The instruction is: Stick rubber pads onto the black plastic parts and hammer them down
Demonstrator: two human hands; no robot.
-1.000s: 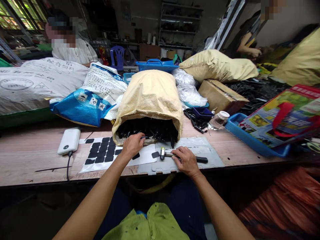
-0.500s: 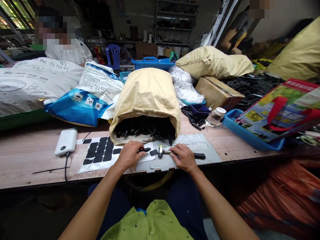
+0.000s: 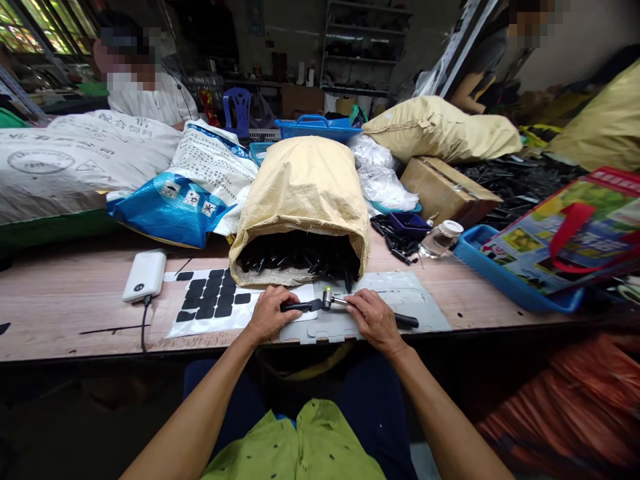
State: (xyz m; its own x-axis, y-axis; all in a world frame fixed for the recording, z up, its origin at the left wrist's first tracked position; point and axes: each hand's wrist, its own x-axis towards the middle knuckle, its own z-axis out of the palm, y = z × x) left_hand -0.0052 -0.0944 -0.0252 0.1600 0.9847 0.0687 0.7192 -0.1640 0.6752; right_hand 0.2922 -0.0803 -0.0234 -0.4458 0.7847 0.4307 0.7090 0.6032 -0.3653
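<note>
My left hand [image 3: 273,313] is closed on a slim black plastic part [image 3: 296,307], held low over the work surface. The part's right end meets or overlaps a small black rounded patch [image 3: 316,304]; whether they are joined I cannot tell. In my right hand [image 3: 374,319] is a small hammer [image 3: 327,299], gripped around its shaft. Its head points left, close beside the patch, and its black handle sticks out to the right. Beneath both hands lies a grey board [image 3: 425,313]. A white sheet [image 3: 175,328] bearing several black rounded patches [image 3: 204,298] extends left of my left hand.
Straight ahead, a tan woven sack [image 3: 305,180] opens toward me, full of black parts [image 3: 300,253]. A white power bank [image 3: 145,275] with a cable sits left. Right stand a clear jar [image 3: 441,239] and blue tray [image 3: 520,283]. Two people are beyond the table.
The view has swung slightly left. My left hand has brought the black part down and against the small patch. My right hand keeps its hold on the hammer.
</note>
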